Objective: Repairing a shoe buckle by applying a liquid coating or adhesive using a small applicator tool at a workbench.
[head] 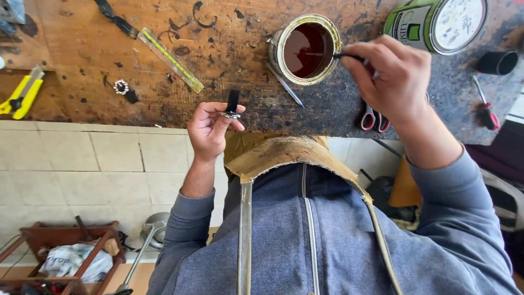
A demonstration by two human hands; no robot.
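Two hands work: your right hand [394, 76] pinches a thin dark brush [343, 55], tip over the open round tin of dark-red liquid [305, 49]; your left hand [212, 128] grips a small black strap with metal buckle [232, 106] nearer you, upright.

A stained wooden bench [82, 93] is seen at twelve o'clock, pale tiled floor [82, 175] and a wooden crate [65, 240] at eight.

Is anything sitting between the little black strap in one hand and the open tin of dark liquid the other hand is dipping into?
Nothing visible blocks it. The left hand holds the black strap just short of the open tin, with only stained bench and a thin metal rod lying flat between them. The right hand dips a thin tool from the other side.
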